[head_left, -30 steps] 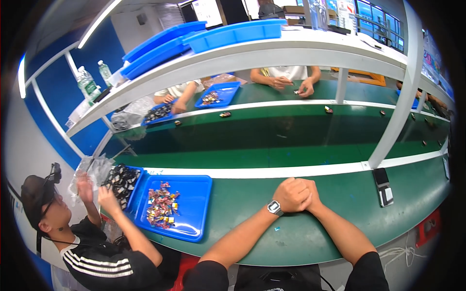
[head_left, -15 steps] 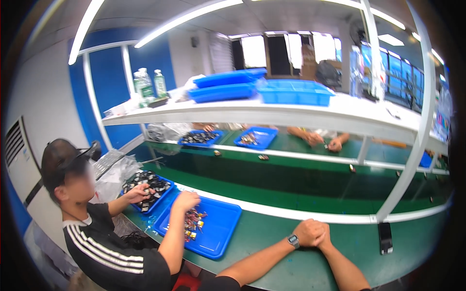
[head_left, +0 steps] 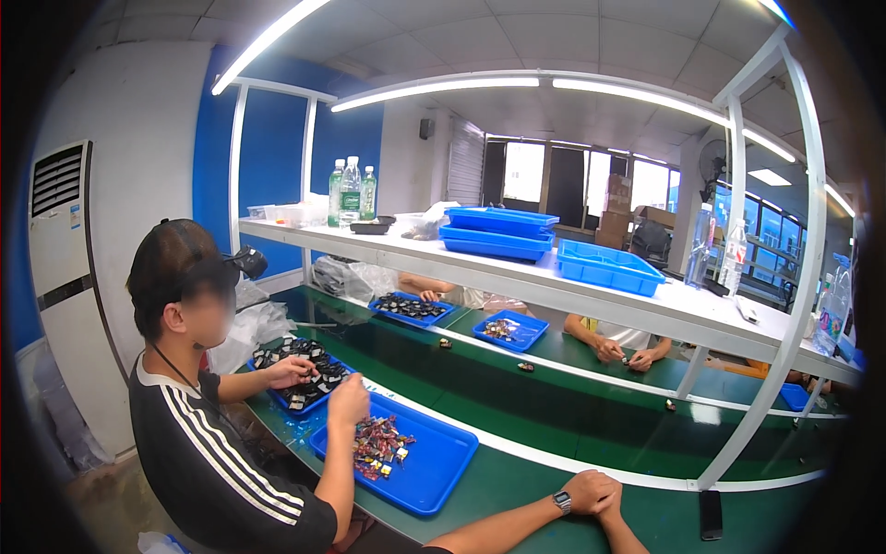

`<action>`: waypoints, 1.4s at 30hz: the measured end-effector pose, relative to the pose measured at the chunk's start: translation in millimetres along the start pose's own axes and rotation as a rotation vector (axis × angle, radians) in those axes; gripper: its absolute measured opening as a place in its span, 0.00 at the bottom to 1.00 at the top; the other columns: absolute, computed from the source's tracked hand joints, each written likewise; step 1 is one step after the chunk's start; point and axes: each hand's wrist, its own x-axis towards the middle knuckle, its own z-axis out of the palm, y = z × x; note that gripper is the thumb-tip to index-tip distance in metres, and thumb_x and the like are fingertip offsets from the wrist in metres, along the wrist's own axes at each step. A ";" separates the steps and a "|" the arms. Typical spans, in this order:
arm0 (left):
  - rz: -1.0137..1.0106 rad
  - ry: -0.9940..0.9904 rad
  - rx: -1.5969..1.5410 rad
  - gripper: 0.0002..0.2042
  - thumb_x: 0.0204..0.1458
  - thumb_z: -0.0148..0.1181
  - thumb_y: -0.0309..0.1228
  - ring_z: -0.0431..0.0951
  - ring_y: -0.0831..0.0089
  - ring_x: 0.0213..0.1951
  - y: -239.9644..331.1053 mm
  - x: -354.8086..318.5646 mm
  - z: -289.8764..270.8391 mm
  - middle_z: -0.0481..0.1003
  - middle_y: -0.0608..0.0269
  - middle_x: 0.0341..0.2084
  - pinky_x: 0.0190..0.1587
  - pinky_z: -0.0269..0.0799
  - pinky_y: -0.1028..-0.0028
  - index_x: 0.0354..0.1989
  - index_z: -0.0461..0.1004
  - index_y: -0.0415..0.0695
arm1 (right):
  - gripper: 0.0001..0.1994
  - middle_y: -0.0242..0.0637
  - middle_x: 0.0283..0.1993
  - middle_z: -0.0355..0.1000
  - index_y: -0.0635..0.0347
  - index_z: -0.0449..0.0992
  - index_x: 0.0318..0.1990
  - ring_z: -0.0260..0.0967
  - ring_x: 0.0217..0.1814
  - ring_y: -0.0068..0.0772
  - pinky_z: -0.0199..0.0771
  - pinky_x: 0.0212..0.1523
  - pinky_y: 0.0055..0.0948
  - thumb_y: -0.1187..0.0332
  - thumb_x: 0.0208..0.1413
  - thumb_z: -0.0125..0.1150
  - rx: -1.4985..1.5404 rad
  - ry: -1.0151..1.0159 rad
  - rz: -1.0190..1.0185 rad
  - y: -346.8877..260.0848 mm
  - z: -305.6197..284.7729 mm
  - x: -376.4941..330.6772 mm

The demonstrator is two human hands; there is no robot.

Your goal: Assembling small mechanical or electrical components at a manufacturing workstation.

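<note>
My left hand (head_left: 583,490), with a digital watch (head_left: 562,501) on its wrist, is clasped together with my right hand (head_left: 608,502). Both rest over the green bench top (head_left: 664,526) near its front edge. Their fingers are folded together, and no object shows in them. Nearest on the right lies a black phone (head_left: 710,515). To the left is a blue tray (head_left: 438,462) with a heap of small red, yellow and silver parts (head_left: 380,447).
At my left a co-worker (head_left: 212,397) works with one hand over that tray, the other at a blue tray of black parts (head_left: 300,374). A white shelf (head_left: 517,272) with blue trays and bottles spans ahead. Beyond the green conveyor belt (head_left: 554,397), other people's hands (head_left: 623,354) handle small parts.
The view has tilted up and turned slightly left, so my hands sit lower in the picture. They stay clasped. The co-worker's hands remain at the two trays.
</note>
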 end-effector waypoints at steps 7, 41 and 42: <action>-0.015 -0.019 -0.016 0.05 0.47 0.58 0.32 0.76 0.60 0.29 6.7 -2.4 -2.2 0.77 0.60 0.27 0.36 0.71 0.64 0.25 0.74 0.44 | 0.11 0.47 0.23 0.67 0.61 0.69 0.26 0.60 0.26 0.45 0.66 0.29 0.38 0.65 0.46 0.64 -0.106 0.053 -0.065 -31.1 0.4 24.9; 0.237 -0.125 -0.039 0.12 0.39 0.66 0.31 0.68 0.65 0.23 52.5 19.0 21.9 0.66 0.64 0.18 0.27 0.63 0.68 0.16 0.66 0.46 | 0.16 0.37 0.17 0.52 0.61 0.62 0.19 0.45 0.23 0.25 0.52 0.21 0.32 0.69 0.52 0.62 0.148 0.239 0.615 -9.8 -13.7 -29.5; 0.207 -0.110 0.006 0.11 0.38 0.66 0.31 0.68 0.63 0.24 45.1 14.5 21.9 0.67 0.62 0.19 0.28 0.63 0.67 0.16 0.67 0.46 | 0.14 0.37 0.18 0.57 0.59 0.63 0.20 0.51 0.23 0.25 0.57 0.24 0.33 0.68 0.53 0.60 0.220 0.221 0.560 -5.1 -15.5 -33.4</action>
